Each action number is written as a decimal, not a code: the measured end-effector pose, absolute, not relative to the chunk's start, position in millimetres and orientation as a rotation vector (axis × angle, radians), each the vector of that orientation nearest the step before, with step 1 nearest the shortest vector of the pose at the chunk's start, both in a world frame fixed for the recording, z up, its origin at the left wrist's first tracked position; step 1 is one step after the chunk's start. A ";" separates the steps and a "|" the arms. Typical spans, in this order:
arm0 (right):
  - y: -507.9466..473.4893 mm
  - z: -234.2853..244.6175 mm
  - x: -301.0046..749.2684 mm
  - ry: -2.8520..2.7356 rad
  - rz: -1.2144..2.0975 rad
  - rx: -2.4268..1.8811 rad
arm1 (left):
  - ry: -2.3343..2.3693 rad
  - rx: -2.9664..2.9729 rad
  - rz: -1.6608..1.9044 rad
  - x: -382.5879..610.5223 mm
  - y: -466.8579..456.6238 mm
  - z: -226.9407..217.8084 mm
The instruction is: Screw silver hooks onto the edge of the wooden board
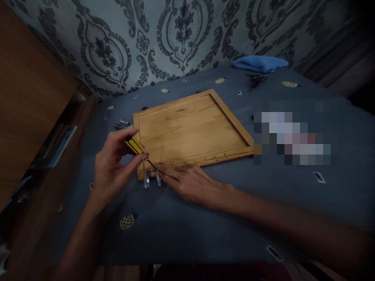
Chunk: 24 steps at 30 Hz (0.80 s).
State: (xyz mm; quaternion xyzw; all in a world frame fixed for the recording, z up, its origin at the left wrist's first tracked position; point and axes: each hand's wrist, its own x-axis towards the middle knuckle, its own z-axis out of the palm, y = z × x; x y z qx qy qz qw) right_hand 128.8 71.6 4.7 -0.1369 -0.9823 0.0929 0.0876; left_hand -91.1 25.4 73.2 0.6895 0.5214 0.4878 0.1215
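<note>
Your left hand (113,166), fingers closed, grips a yellow-and-black screwdriver (135,146), shaft slanting down-right onto a metal double hook (151,176) at the near-left corner of the framed wooden board (190,128); your right hand (190,183), fingers outstretched, steadies the hook.

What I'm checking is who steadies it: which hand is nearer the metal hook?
Right. The right hand touches the metal hook; the left hand sits up-left, holding the screwdriver.
</note>
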 end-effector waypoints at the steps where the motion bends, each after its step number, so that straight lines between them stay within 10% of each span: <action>1: 71.7 4.6 128.9 -2.922 0.273 -0.402 | 1.498 1.985 1.416 -91.2 25.0 74.3; 24: 71.3 10.2 128.6 -3.012 0.255 -0.424 | 1.609 2.072 1.410 -89.9 24.0 73.2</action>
